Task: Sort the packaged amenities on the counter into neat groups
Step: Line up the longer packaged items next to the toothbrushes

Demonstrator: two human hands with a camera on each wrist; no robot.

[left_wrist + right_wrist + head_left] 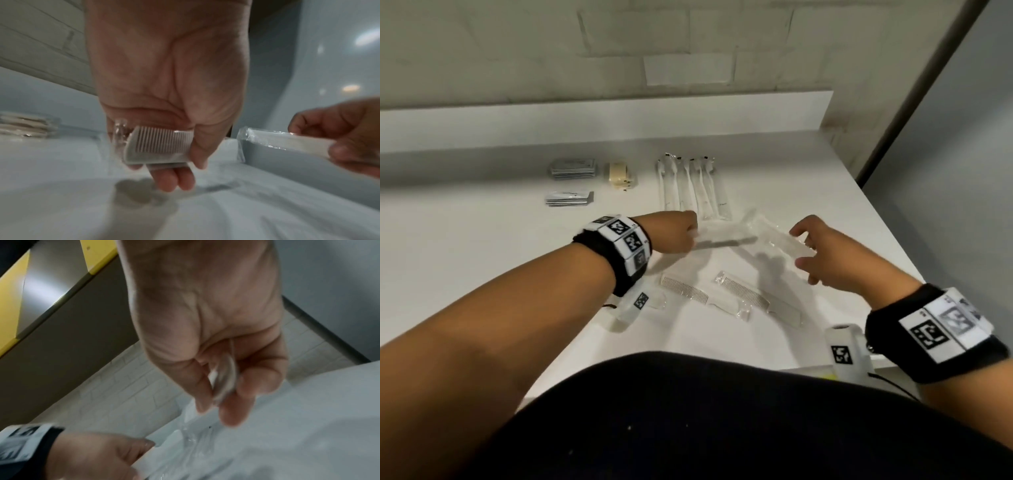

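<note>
— What are the hands doing?
— The left hand (164, 100) pinches a wrapped comb (158, 144); the right hand (832, 253) grasps another wrapped comb (780, 240), both held above the counter (482, 240).
— And below?
— Two packaged combs (726, 298) near the front edge; wrapped toothbrushes (693, 186), soap (618, 174) and sachets (572, 168) toward the back edge.

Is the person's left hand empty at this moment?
No: the left wrist view shows the left hand gripping a wrapped comb between thumb and fingers above the counter.
</note>
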